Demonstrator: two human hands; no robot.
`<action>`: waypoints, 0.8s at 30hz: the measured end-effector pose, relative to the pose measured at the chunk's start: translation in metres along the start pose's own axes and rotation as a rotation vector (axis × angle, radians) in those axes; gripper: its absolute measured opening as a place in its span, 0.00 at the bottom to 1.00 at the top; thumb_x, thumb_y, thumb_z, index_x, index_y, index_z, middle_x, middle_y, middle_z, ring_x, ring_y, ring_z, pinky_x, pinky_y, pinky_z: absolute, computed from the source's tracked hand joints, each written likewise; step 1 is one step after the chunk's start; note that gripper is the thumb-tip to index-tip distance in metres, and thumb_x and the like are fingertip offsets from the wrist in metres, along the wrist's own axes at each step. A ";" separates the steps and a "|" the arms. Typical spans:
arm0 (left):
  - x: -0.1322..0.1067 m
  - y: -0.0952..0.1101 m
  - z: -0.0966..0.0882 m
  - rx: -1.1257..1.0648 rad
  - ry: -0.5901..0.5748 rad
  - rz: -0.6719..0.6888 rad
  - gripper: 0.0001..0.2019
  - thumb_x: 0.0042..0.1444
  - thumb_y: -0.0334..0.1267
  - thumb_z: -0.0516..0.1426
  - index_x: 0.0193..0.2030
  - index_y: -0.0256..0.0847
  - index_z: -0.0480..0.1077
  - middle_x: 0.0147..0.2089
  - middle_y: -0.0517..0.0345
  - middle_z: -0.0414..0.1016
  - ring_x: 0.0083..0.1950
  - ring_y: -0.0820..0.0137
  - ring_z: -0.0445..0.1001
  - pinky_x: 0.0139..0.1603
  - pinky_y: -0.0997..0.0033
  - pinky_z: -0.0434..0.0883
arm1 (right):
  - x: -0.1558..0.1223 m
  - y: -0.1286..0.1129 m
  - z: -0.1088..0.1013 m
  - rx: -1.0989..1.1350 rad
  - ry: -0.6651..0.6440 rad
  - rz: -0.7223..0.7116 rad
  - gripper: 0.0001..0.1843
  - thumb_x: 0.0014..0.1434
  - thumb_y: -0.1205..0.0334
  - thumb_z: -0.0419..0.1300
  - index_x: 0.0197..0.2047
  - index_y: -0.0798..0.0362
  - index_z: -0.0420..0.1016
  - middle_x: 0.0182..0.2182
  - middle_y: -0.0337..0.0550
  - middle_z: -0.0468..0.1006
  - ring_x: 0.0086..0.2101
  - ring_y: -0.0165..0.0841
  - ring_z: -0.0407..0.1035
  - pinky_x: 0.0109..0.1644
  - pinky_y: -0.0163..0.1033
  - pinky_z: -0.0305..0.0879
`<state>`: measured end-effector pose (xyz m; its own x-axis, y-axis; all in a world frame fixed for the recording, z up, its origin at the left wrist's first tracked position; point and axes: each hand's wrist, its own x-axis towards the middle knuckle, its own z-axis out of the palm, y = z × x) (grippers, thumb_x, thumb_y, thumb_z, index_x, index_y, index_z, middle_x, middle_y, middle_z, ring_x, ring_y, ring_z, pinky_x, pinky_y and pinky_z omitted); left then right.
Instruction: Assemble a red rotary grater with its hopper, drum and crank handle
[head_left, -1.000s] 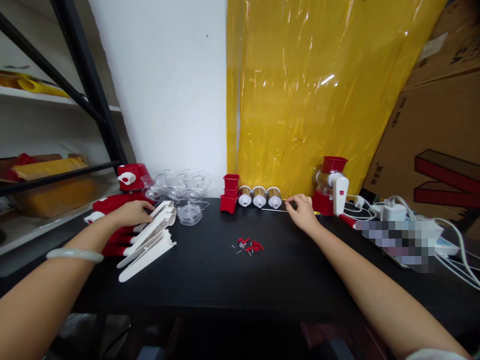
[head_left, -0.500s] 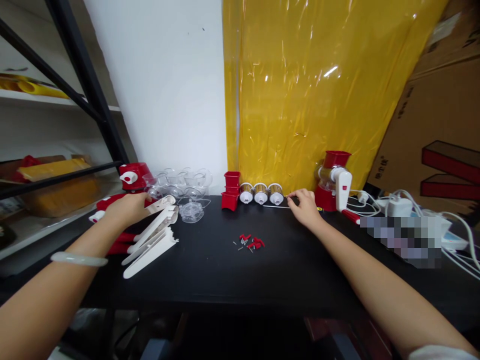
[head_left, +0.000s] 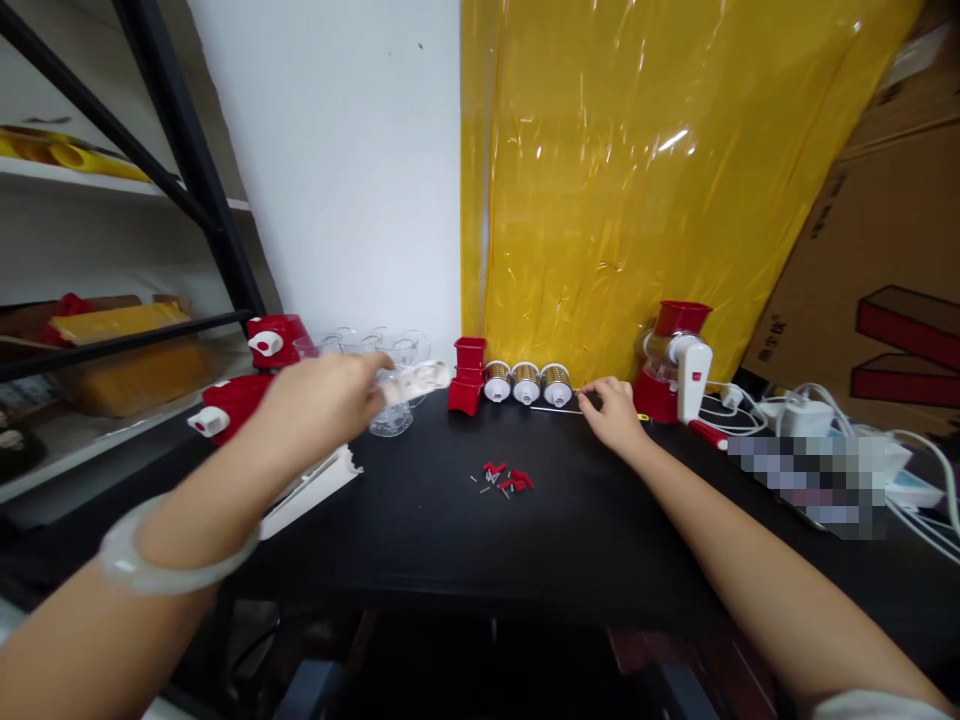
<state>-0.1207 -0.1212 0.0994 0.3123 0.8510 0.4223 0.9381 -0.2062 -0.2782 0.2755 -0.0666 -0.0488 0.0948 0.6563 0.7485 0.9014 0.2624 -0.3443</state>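
Note:
My left hand (head_left: 330,400), blurred by motion, is closed on one end of a white handle half (head_left: 416,382), held above the table in front of clear plastic housings (head_left: 390,418). Below my left wrist lie more white handle pieces (head_left: 319,490), partly covered by the arm. At the back of the table my right hand (head_left: 611,412) has its fingers curled over a screwdriver (head_left: 553,410); the shaft shows on the left and a yellow end on the right. Small red parts (head_left: 517,481) and several screws (head_left: 491,477) lie mid-table.
Stacked red hoppers (head_left: 469,375) and three metal grating drums (head_left: 526,384) line the back. An assembled red-and-white rotary grater (head_left: 679,365) stands at right, beside white cables and chargers (head_left: 802,415). Red bases (head_left: 232,405) with white knobs are at left. A black shelf post (head_left: 187,150) rises behind.
My left hand has lifted a white handle half off the pile and carried it right. My right hand stays over the screwdriver. The view has shifted slightly.

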 end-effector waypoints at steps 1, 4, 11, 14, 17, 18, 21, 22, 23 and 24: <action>0.004 0.016 0.005 -0.021 0.000 0.046 0.17 0.58 0.40 0.51 0.53 0.46 0.70 0.43 0.50 0.80 0.40 0.55 0.79 0.33 0.63 0.71 | 0.000 0.000 0.000 0.001 -0.010 -0.006 0.09 0.59 0.58 0.56 0.35 0.52 0.76 0.36 0.49 0.74 0.43 0.44 0.63 0.51 0.49 0.61; 0.020 0.059 0.033 -0.078 0.007 0.251 0.14 0.59 0.33 0.49 0.49 0.41 0.71 0.44 0.48 0.79 0.42 0.56 0.79 0.35 0.63 0.72 | -0.001 -0.001 0.001 0.000 -0.032 -0.030 0.09 0.59 0.58 0.56 0.35 0.52 0.76 0.36 0.49 0.74 0.42 0.43 0.63 0.52 0.49 0.60; 0.039 0.109 0.088 -0.049 -0.073 0.384 0.13 0.61 0.26 0.48 0.45 0.34 0.71 0.41 0.43 0.77 0.40 0.56 0.79 0.34 0.62 0.72 | -0.001 -0.001 0.002 0.004 -0.026 -0.045 0.09 0.59 0.58 0.56 0.34 0.50 0.75 0.36 0.48 0.73 0.42 0.43 0.63 0.51 0.49 0.61; 0.034 0.112 0.096 -0.046 -0.084 0.402 0.12 0.61 0.26 0.48 0.47 0.33 0.70 0.42 0.41 0.76 0.42 0.57 0.79 0.35 0.63 0.73 | -0.001 -0.002 0.000 0.007 -0.027 -0.049 0.09 0.59 0.58 0.56 0.34 0.50 0.76 0.36 0.49 0.73 0.42 0.43 0.63 0.51 0.50 0.60; 0.027 0.111 0.098 -0.038 -0.100 0.410 0.13 0.61 0.25 0.48 0.48 0.33 0.69 0.42 0.41 0.75 0.42 0.59 0.78 0.36 0.64 0.73 | -0.001 -0.004 -0.001 0.007 -0.034 -0.046 0.09 0.59 0.58 0.56 0.34 0.50 0.76 0.36 0.49 0.72 0.43 0.44 0.62 0.51 0.50 0.60; 0.026 0.111 0.098 -0.035 -0.104 0.415 0.13 0.62 0.25 0.48 0.48 0.34 0.69 0.42 0.42 0.75 0.42 0.59 0.78 0.36 0.64 0.73 | -0.001 -0.004 -0.001 0.007 -0.042 -0.047 0.09 0.60 0.58 0.55 0.34 0.50 0.76 0.36 0.49 0.72 0.43 0.43 0.62 0.51 0.50 0.60; 0.021 0.110 0.098 -0.036 -0.111 0.431 0.12 0.62 0.26 0.48 0.48 0.34 0.69 0.42 0.44 0.74 0.41 0.59 0.78 0.36 0.64 0.73 | -0.002 -0.003 -0.001 0.011 -0.055 -0.054 0.09 0.60 0.58 0.55 0.34 0.51 0.75 0.36 0.49 0.73 0.42 0.43 0.62 0.51 0.50 0.60; 0.020 0.110 0.099 -0.044 -0.110 0.435 0.12 0.62 0.26 0.48 0.48 0.35 0.69 0.42 0.44 0.74 0.40 0.59 0.78 0.36 0.64 0.73 | -0.002 -0.003 -0.001 0.013 -0.053 -0.056 0.09 0.60 0.58 0.56 0.34 0.51 0.75 0.36 0.49 0.73 0.42 0.43 0.62 0.51 0.49 0.60; 0.019 0.110 0.101 -0.056 -0.109 0.432 0.12 0.62 0.27 0.48 0.48 0.35 0.69 0.42 0.44 0.74 0.40 0.59 0.78 0.36 0.64 0.73 | -0.003 -0.002 -0.001 0.015 -0.047 -0.055 0.09 0.60 0.57 0.56 0.34 0.51 0.75 0.36 0.49 0.73 0.42 0.43 0.62 0.51 0.49 0.61; 0.018 0.110 0.102 -0.071 -0.110 0.423 0.12 0.62 0.27 0.48 0.48 0.35 0.69 0.42 0.45 0.74 0.40 0.59 0.78 0.36 0.64 0.73 | -0.003 -0.001 0.000 0.015 -0.042 -0.052 0.09 0.59 0.57 0.56 0.34 0.51 0.75 0.36 0.49 0.73 0.42 0.43 0.62 0.50 0.49 0.61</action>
<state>-0.0276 -0.0794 -0.0113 0.6565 0.7304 0.1887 0.7407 -0.5767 -0.3447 0.2743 -0.0688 -0.0502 0.0298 0.6707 0.7411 0.8984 0.3071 -0.3140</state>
